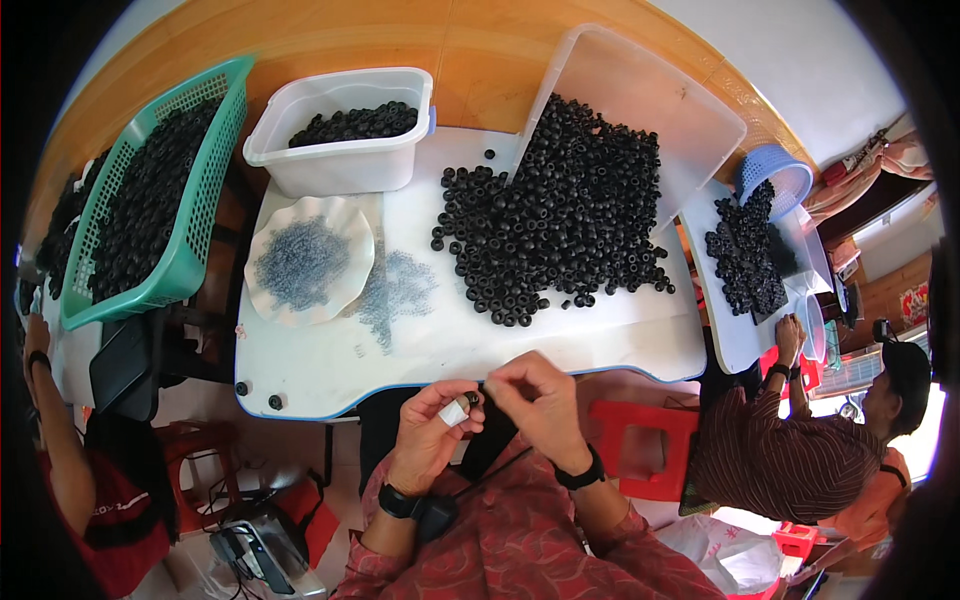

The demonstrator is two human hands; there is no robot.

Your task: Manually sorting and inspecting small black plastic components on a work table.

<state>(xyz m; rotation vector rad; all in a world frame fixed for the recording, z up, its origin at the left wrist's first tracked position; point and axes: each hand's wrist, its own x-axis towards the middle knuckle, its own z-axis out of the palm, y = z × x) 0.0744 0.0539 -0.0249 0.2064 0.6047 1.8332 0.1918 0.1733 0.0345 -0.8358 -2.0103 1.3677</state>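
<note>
My left hand (420,435) is closed just off the table's front edge, holding a small black ring-shaped part (472,398) between its fingertips. A white wrap (454,412) shows at those fingers. Close on its right, my right hand (545,410) has thumb and forefinger pinched together; whatever they hold is too small or hidden to make out. Beyond both hands lies a big heap of black ring-shaped parts (560,220), spilling from a tipped clear plastic bin (690,110). Thin clear rings (300,262) fill a wavy-edged white plate (262,308), and more clear rings (400,290) lie loose beside it.
The white table (480,350) has a curved blue edge. Behind the plate stands a white tub (340,165) of black parts; further left, a green basket (185,250) holds more. A person (800,440) works at a side table on the right, another person's arm (65,430) shows at left.
</note>
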